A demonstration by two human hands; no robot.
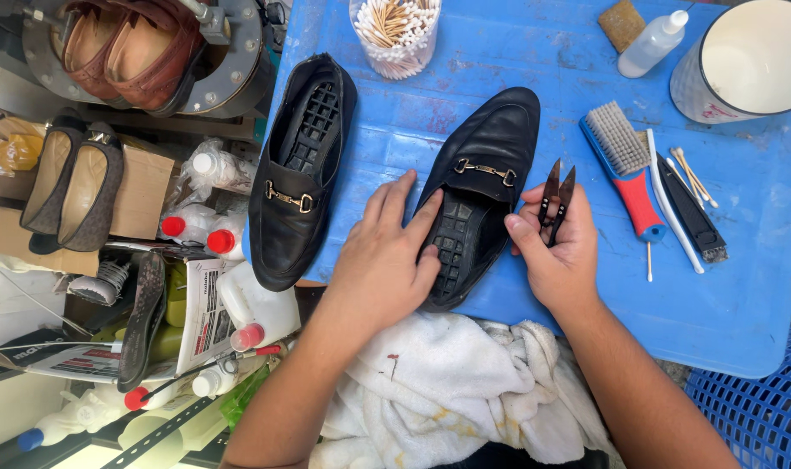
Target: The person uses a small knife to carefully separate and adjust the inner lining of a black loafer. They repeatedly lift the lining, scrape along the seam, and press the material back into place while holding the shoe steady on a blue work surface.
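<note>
White towel [447, 382] covers our lap; our left hand [382, 260] lies flat, steadying the black loafer [478, 195], while our right hand [560, 252] pinches the thread snips [556, 198], poised for trimming at its edge.

Blue bench [743, 295] bearing: second black loafer [298, 165] at left, clear jar of cotton swabs [395, 35], red-handled brush [628, 169], small squeeze bottle [652, 43], white bucket [751, 61], black-handled brush [692, 213]; white cloth [447, 391] at near edge; brown shoes [126, 48] beyond the bench.

The left hand [382, 260] steadies a black loafer [478, 191] while the right hand [559, 252] grips what look like thread snips [556, 198].
</note>
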